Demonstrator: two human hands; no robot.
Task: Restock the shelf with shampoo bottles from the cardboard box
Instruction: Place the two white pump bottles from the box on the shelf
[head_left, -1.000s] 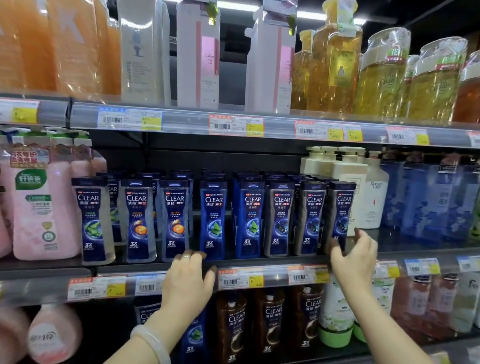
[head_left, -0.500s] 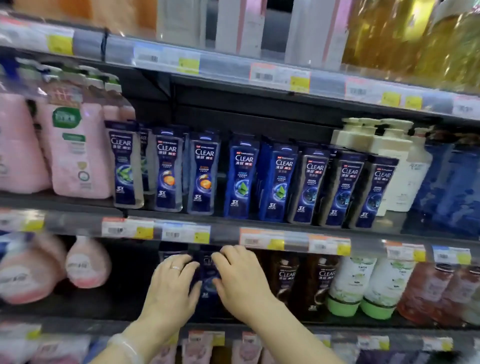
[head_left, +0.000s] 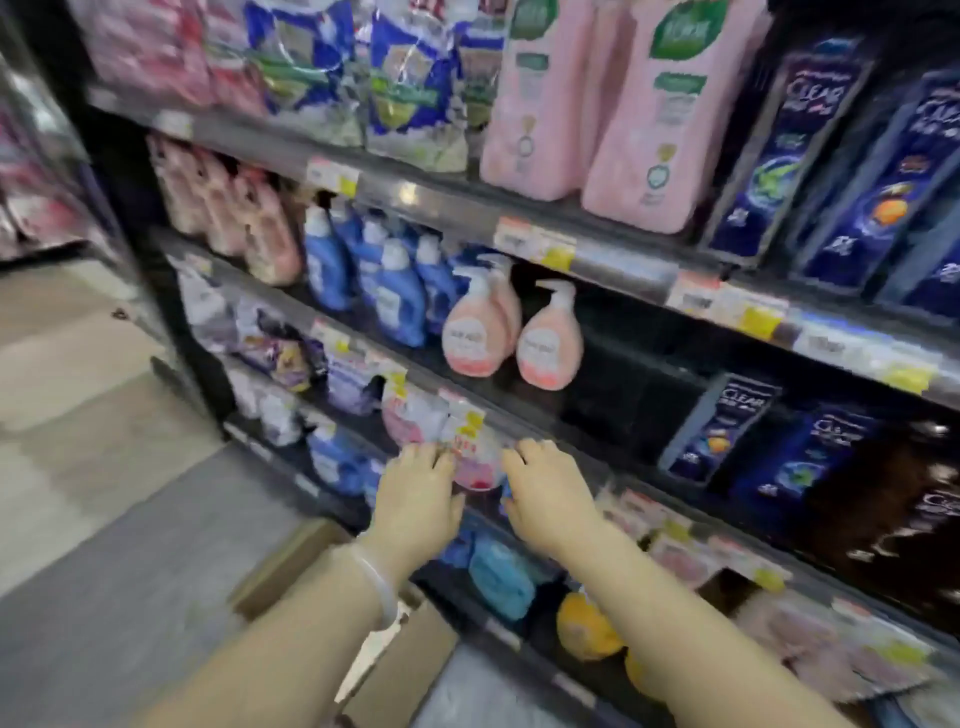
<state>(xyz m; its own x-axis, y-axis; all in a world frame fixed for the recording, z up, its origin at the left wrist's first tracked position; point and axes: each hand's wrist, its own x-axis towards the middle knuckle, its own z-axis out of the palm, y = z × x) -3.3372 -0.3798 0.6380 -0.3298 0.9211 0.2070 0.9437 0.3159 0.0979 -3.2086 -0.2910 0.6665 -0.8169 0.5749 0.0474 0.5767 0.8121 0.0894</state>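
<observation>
cardboard box (head_left: 311, 566) below left hand (head_left: 415, 499)

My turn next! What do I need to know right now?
Left hand and right hand: both down at a low shelf edge, beside a pink pouch; picture too blurred to tell whether they hold anything.
Cardboard box sits open on the floor under your left arm.
Dark shampoo bottles already stand on the shelf to the right.
Left: take bottles from the box and fill the gaps.
</observation>
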